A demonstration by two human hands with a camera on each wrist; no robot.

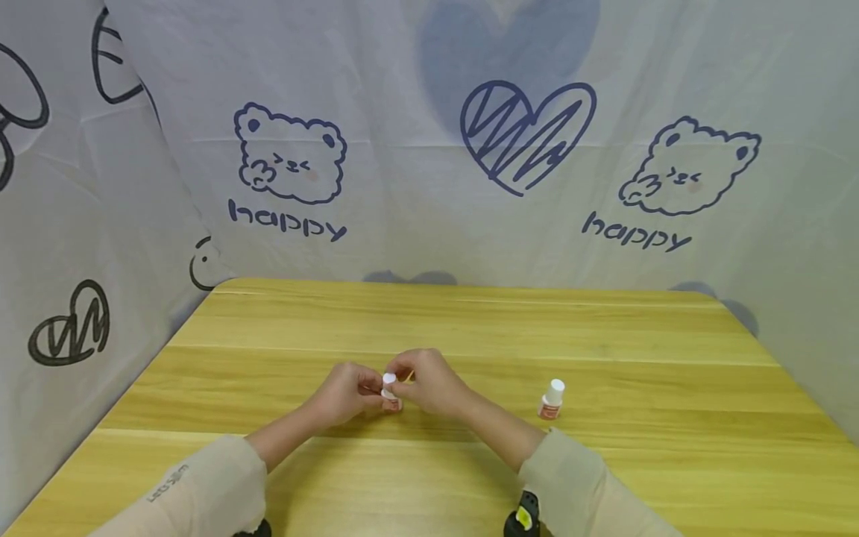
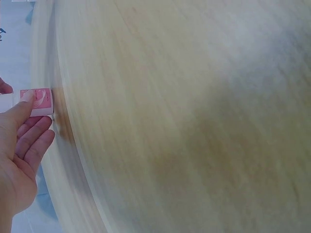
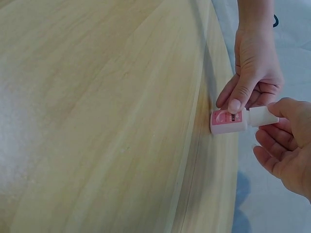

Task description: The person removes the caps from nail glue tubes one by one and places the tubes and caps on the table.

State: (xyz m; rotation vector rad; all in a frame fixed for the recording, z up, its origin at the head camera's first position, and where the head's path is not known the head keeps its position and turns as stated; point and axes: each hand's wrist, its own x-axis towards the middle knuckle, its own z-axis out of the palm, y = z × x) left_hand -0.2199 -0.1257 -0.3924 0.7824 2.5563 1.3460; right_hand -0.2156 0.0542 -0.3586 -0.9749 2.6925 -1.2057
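The person over there has both hands on one small white plastic bottle (image 3: 229,127) near the middle of the wooden tabletop (image 1: 335,317). The left hand (image 1: 342,397) grips the body between thumb and fingers, with the thumb lying across the pink label (image 3: 220,118). The right hand (image 1: 431,382) pinches the white cap (image 3: 261,116) with thumb and forefinger, its other fingers bent loosely beneath. The bottle stands more or less upright, cap at the top, its base right down by the wood; whether it actually touches, I cannot tell. Nor can I tell how tightly the cap sits on the neck

Well apart, on the person's right, a second capped bottle (image 1: 551,403) with a reddish label stands upright on the table, untouched. Pale sleeves end above both wrists, the left sleeve (image 1: 224,477) carrying some dark lettering. Behind the table hangs a white cloth (image 1: 403,194) printed with bear faces, hearts and the word "happy"
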